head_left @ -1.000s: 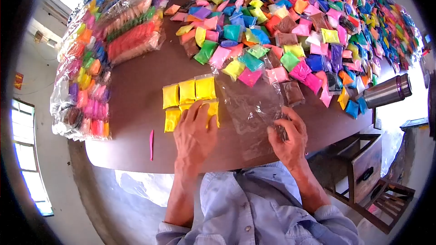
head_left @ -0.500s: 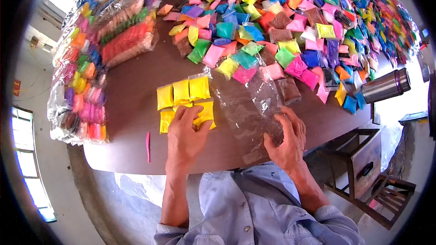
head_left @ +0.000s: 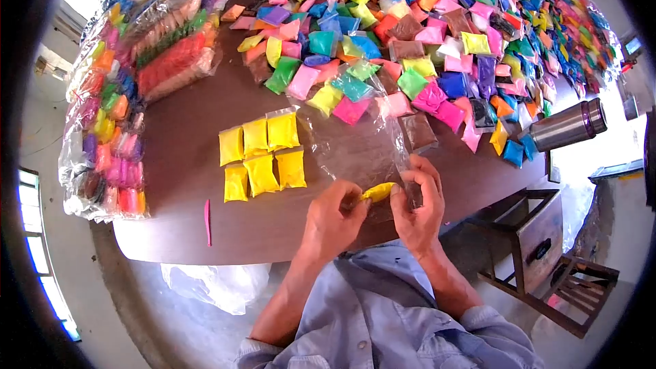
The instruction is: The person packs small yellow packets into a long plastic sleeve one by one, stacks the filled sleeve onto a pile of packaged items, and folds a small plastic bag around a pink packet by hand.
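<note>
Bench (head_left: 174, 157): clear bag (head_left: 350, 138) laid flat; no yellow seen inside.
Six yellow packets (head_left: 261, 173): unbagged, ranged in two rows, left of bag.
Left hand (head_left: 333, 220): seventh packet (head_left: 379, 192) pinched.
Right hand (head_left: 421, 213): bag edge apparently grasped, thumb against seventh packet.
Seventh packet: held at bag's near end.

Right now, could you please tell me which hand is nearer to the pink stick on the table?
Left. The left hand is to the right of the pink stick, not touching it; the right hand is farther right, beyond the left hand.
</note>
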Demonstrator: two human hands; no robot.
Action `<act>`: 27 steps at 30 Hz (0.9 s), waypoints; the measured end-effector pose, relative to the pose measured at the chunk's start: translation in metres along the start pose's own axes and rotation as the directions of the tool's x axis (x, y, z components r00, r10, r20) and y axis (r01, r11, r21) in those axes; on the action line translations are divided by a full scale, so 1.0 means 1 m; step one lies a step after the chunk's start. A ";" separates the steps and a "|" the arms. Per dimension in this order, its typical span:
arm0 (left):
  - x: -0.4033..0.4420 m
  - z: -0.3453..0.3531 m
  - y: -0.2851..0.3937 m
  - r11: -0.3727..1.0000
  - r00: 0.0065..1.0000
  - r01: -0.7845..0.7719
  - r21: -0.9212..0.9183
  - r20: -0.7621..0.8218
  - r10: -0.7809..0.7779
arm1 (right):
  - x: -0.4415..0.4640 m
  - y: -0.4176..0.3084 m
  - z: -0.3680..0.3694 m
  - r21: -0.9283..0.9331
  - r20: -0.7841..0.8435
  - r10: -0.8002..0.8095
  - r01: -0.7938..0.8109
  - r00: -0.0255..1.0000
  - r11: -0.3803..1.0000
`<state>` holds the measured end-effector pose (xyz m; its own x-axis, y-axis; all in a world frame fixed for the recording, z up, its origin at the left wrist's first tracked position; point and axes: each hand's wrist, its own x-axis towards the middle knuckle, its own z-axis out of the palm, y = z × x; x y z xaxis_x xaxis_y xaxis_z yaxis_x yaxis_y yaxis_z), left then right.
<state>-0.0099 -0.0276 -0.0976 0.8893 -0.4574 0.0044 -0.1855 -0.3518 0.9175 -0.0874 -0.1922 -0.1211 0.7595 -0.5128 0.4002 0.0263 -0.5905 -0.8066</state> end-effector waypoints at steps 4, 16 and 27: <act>0.000 0.001 0.002 0.992 0.995 -0.086 0.089 0.051 0.082 | 0.000 0.004 0.000 0.037 -0.012 0.003 -0.003 1.000 0.999; 0.006 0.004 0.003 0.950 0.947 -0.296 0.101 0.163 0.277 | 0.006 -0.002 -0.021 0.140 0.139 -0.079 0.059 0.987 0.988; 0.006 0.017 -0.002 0.930 0.931 -0.352 0.110 0.140 0.336 | -0.017 0.014 -0.032 -0.332 0.236 -0.102 0.179 0.966 0.926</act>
<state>-0.0111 -0.0432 -0.1062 0.7075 -0.6583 0.2569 -0.5313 -0.2557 0.8077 -0.1207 -0.2122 -0.1252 0.8846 -0.2880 0.3667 -0.0554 -0.8459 -0.5305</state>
